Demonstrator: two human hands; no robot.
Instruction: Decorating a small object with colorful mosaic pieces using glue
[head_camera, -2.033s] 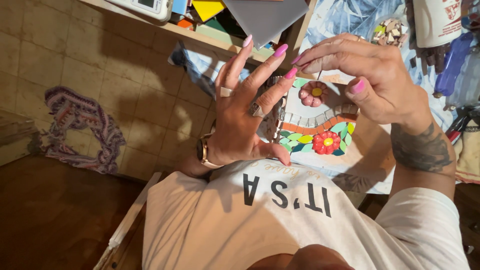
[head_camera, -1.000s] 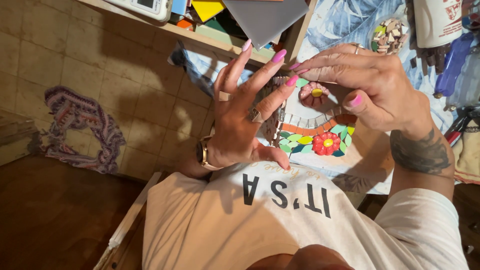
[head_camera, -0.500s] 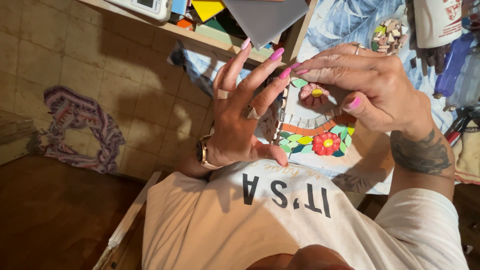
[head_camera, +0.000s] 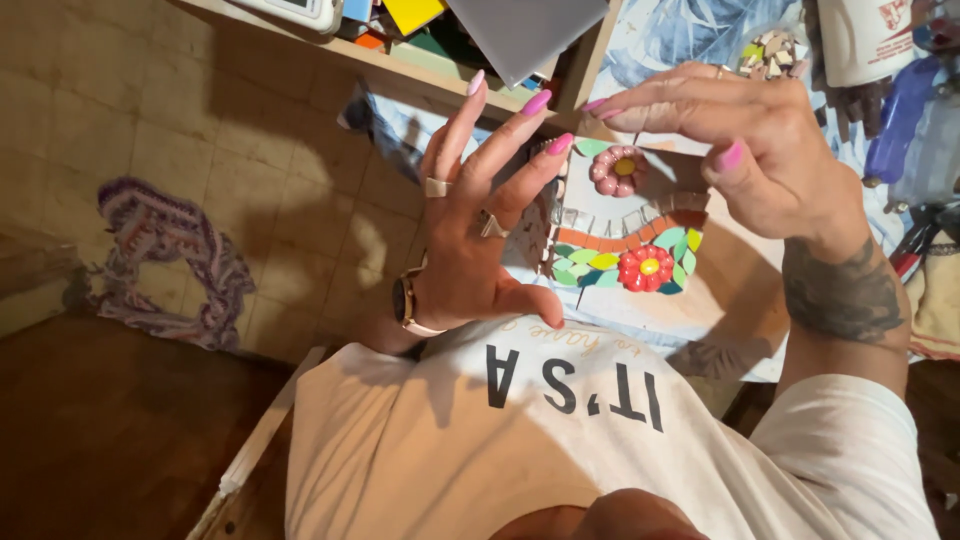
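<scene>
— Two hands on it?

— Yes. My left hand, fingers spread, braces the left edge of the flat mosaic panel of coloured tile flowers and leaves. My right hand arches over its top, fingertips pressing near the pink flower tile.

— Handling?

— Stiff, fairly heavy, chip-prone, I judge; grip its edges. It sits over the tabletop.

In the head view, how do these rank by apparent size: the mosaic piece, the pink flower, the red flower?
1. Mosaic piece, clearly largest.
2. Red flower and pink flower look about alike; I would not rank them.
</scene>
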